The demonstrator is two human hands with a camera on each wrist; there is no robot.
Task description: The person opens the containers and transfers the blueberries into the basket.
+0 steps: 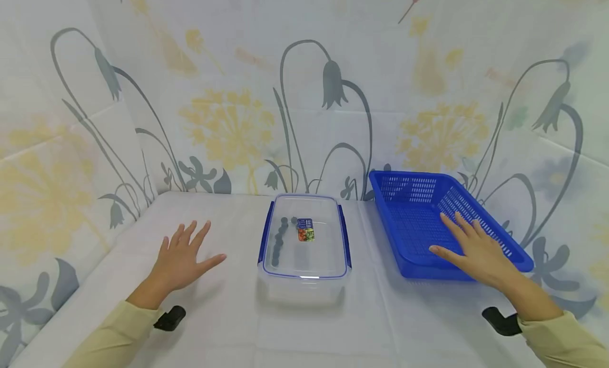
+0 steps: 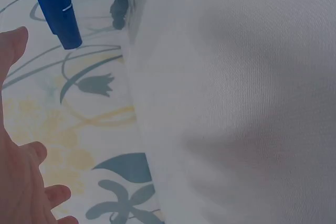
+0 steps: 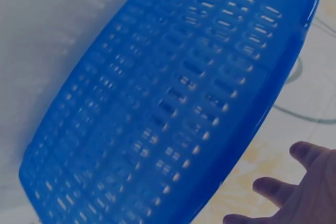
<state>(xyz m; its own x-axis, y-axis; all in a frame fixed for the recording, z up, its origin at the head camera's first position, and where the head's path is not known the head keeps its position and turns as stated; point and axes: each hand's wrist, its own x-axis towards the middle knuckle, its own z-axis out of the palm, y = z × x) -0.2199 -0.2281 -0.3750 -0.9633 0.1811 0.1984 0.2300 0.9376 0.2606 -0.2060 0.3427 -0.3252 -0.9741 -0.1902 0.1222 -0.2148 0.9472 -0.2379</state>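
Observation:
In the head view, a clear lidded food container (image 1: 328, 251) with blue side clips stands in the middle of the white-covered table. A row of dark, bead-like round things (image 1: 278, 246) shows through its lid, and a small printed label (image 1: 306, 230) is on it. My left hand (image 1: 178, 262), fingers spread and holding nothing, hovers to the left of the container. At the right lies a blue plastic basket (image 1: 404, 220) with slotted walls, nothing showing inside. My right hand (image 1: 482, 254) is held over the basket's near right part, fingers spread, holding nothing.
A white cloth (image 1: 214, 331) covers the table. Behind and at the sides hangs a curtain (image 1: 228, 51) printed with grey and yellow flowers. A black wrist device (image 1: 170, 319) sits by the left cuff, and another one (image 1: 501, 321) by the right cuff.

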